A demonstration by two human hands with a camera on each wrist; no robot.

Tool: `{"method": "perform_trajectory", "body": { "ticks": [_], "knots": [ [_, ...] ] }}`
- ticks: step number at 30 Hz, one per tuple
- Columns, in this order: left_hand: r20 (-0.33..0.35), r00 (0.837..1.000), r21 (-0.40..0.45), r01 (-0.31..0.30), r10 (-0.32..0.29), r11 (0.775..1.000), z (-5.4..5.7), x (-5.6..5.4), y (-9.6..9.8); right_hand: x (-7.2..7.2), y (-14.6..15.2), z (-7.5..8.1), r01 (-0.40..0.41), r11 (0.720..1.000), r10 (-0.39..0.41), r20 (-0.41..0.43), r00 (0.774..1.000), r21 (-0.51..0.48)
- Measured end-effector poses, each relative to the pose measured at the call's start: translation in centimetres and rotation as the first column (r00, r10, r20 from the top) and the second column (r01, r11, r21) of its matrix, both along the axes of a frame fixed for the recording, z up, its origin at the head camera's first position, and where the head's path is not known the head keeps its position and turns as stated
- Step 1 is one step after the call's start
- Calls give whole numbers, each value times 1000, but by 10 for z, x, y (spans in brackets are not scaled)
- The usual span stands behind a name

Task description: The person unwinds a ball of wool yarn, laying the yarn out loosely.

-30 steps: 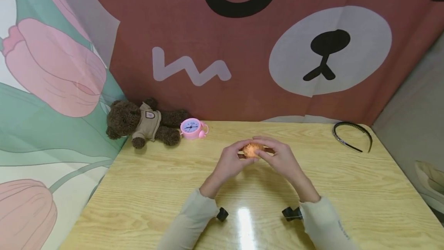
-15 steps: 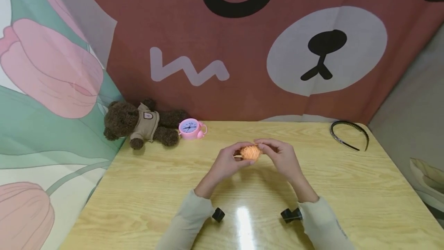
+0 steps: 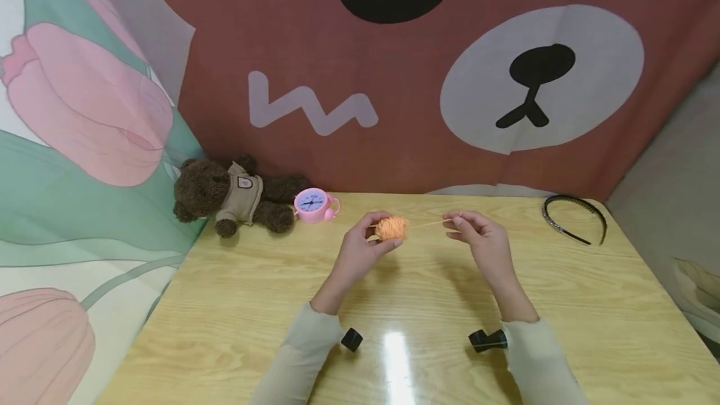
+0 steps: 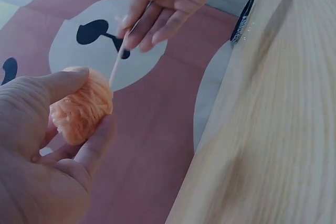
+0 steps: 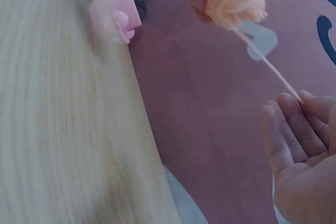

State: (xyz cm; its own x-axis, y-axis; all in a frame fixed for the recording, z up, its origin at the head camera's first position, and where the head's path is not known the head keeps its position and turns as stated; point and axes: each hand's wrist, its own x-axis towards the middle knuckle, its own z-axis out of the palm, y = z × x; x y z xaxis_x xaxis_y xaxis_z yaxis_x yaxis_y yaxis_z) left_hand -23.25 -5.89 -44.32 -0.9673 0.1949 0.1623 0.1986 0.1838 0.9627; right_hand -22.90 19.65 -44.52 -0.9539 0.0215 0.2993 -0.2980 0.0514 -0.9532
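Two pale cloth sleeves (image 3: 300, 345) reach in over the table (image 3: 416, 305), whose yellowish wood has a fine grain and a streak of glare. Beyond them, the left hand (image 3: 360, 247) curls round an orange yarn ball (image 3: 392, 228) — thumb on one side, fingers on the other — and holds it above the wood. The ball is fuzzy and roundish, its windings showing as uneven ridges. A thin strand (image 3: 429, 224) runs straight from it to the right hand (image 3: 488, 244), which pinches it between thumb and forefinger, the other fingers loosely bent.

Farther off, a stretch of wood separates the right hand from a black headband (image 3: 554, 226), a toothed arc with a glittery side, near the table's back right corner. Toward the back left, a round pink alarm clock (image 3: 311, 205) sits beside the legs of a curly brown plush bear (image 3: 242, 199) in a beige shirt — lying, head leftward. Past the back edge hangs a creased reddish-brown cloth (image 3: 315, 164) printed with a bear's face.
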Motion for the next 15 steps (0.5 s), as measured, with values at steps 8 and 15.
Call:
{"method": "perform_trajectory", "body": {
  "ticks": [8,15],
  "knots": [
    [49,998,58,-32,29,998,4,-4,-7,-3,23,5,71,972,-65,35,997,-222],
    [43,999,10,-13,13,1000,6,-4,-10,-2,40,5,97,960,-63,134,989,-263]
  ]
}}
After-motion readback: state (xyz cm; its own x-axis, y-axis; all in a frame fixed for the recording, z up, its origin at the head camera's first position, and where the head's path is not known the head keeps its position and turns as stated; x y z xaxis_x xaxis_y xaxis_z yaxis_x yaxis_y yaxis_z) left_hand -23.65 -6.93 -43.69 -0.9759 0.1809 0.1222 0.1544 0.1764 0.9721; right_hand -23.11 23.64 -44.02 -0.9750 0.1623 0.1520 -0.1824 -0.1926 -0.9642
